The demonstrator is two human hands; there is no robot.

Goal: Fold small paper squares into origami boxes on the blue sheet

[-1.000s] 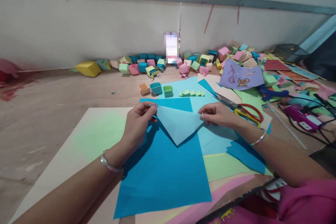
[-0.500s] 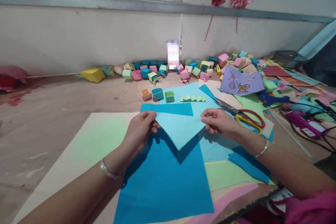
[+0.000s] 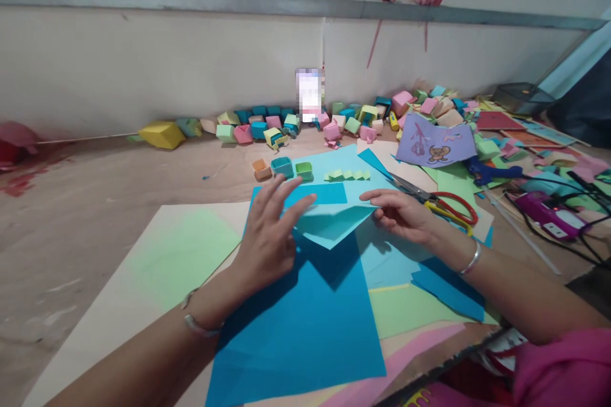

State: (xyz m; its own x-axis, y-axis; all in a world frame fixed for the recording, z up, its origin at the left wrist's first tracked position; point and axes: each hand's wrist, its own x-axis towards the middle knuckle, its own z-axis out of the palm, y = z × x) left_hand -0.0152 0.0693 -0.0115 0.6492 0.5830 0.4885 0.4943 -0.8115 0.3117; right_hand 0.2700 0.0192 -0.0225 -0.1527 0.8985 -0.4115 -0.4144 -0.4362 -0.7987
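Observation:
A light blue sheet of paper (image 3: 329,229), folded into a triangle with its point toward me, hangs above a darker blue sheet (image 3: 300,324). My right hand (image 3: 403,216) pinches its right corner between thumb and fingers. At the left end, my left hand (image 3: 274,232) is raised with fingers spread; it covers the paper's left corner, and whether it touches the paper is hidden. The fold gapes a little along the lower edges. Just beyond the hands stand small paper boxes, one orange (image 3: 261,169), one teal (image 3: 282,167) and one green (image 3: 303,170), beside a pleated green strip (image 3: 347,175).
Scissors with red and yellow handles (image 3: 451,210) lie beyond my right hand. A blue glue gun (image 3: 496,172) and a purple power strip (image 3: 554,215) with cables are at the right. Many folded paper pieces (image 3: 258,130) line the wall around a phone (image 3: 310,95).
My left hand has opened from its pinch on the left corner and lifted, fingers spreading. The triangle's lower point has risen and its layers have parted slightly. My right hand keeps its pinch.

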